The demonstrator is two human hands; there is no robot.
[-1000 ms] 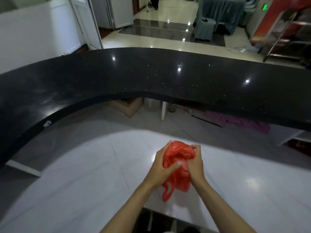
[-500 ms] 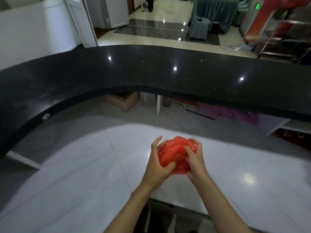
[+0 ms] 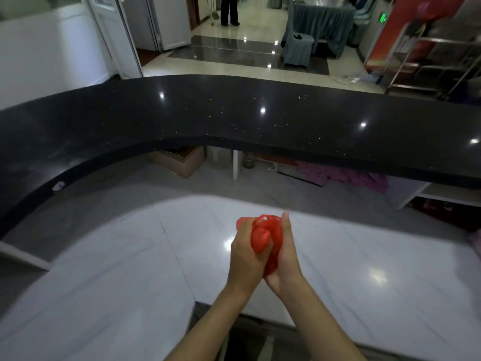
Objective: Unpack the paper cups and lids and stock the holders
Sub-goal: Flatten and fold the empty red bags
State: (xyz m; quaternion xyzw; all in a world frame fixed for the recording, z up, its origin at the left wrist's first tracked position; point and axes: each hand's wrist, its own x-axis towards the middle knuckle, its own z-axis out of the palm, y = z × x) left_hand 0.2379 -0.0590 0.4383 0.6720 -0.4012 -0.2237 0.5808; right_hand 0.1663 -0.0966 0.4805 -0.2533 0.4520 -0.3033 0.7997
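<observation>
A crumpled red plastic bag (image 3: 265, 234) is squeezed into a ball between both my hands, above the white marble counter (image 3: 117, 269). My left hand (image 3: 246, 252) grips it from the left with curled fingers. My right hand (image 3: 285, 256) presses against it from the right, fingers mostly straight and pointing up. No paper cups, lids or holders are in view.
A raised curved black counter (image 3: 234, 115) runs across the view behind the white one. Under it sit a cardboard box (image 3: 179, 158) and purple cloth (image 3: 346, 175). Beyond are a covered chair (image 3: 296, 45), a metal rack (image 3: 437, 63) and a person's legs (image 3: 229, 10).
The hanging bag has been gathered and squeezed into a tighter ball between my hands. My right hand's fingers have straightened against it.
</observation>
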